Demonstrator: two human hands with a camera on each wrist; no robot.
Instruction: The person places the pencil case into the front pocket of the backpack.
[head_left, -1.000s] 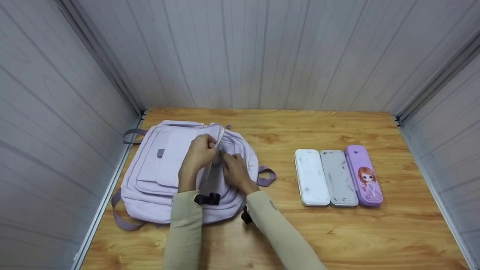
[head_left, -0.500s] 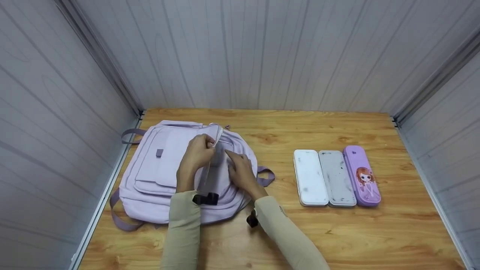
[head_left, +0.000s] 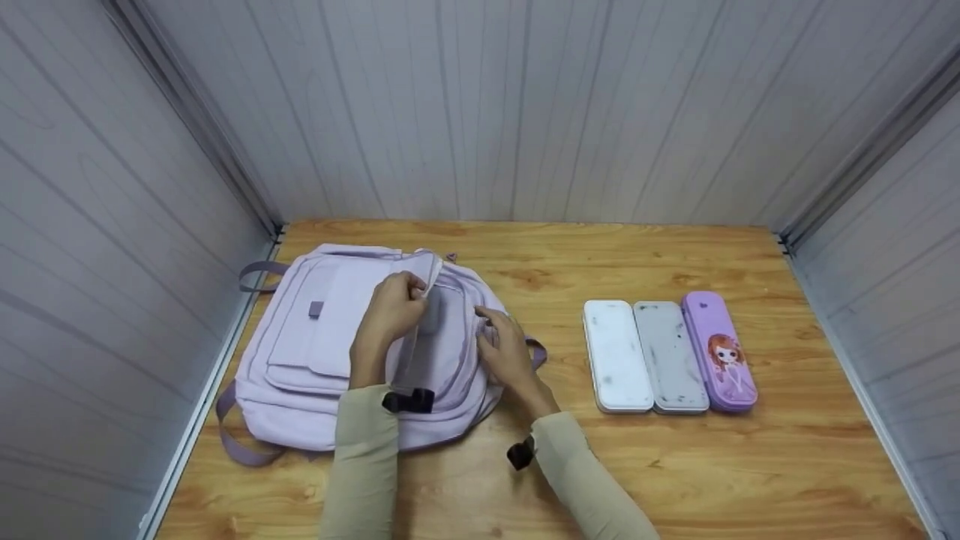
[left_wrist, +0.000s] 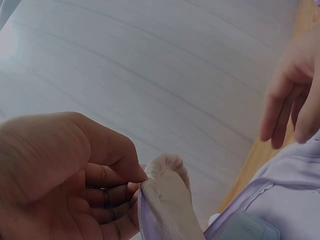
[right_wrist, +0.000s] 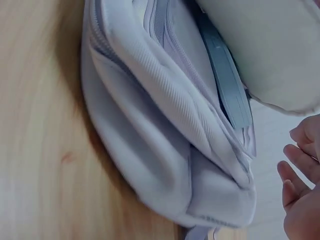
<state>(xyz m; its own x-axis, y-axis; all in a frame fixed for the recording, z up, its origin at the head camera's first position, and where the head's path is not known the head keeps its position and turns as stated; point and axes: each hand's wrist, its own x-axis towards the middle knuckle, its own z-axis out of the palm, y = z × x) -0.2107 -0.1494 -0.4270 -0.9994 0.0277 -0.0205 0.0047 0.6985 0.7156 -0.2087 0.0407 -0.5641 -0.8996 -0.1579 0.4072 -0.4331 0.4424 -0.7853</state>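
Observation:
A lilac backpack point(head_left: 300, 352) lies on the table with its front compartment unzipped. My left hand point(head_left: 390, 309) pinches the raised zipped edge of the flap point(left_wrist: 167, 200) between thumb and fingers, holding the compartment open. Inside it sits a grey-blue flat case point(right_wrist: 227, 75), whose corner also shows in the left wrist view. My right hand point(head_left: 511, 356) hovers at the right rim of the bag, fingers loosely bent with nothing in them; in the right wrist view its fingers point(right_wrist: 302, 165) are spread apart from the cloth.
To the right, a white case point(head_left: 619, 356), a grey case point(head_left: 671, 356) and a purple pencil case point(head_left: 720, 352) with a cartoon girl lie side by side. Pale panel walls point(head_left: 480, 112) enclose the wooden table point(head_left: 585, 472) at the back and sides.
My right hand has drawn out of the compartment, moving right to the bag's rim. The left hand keeps its grip on the flap edge.

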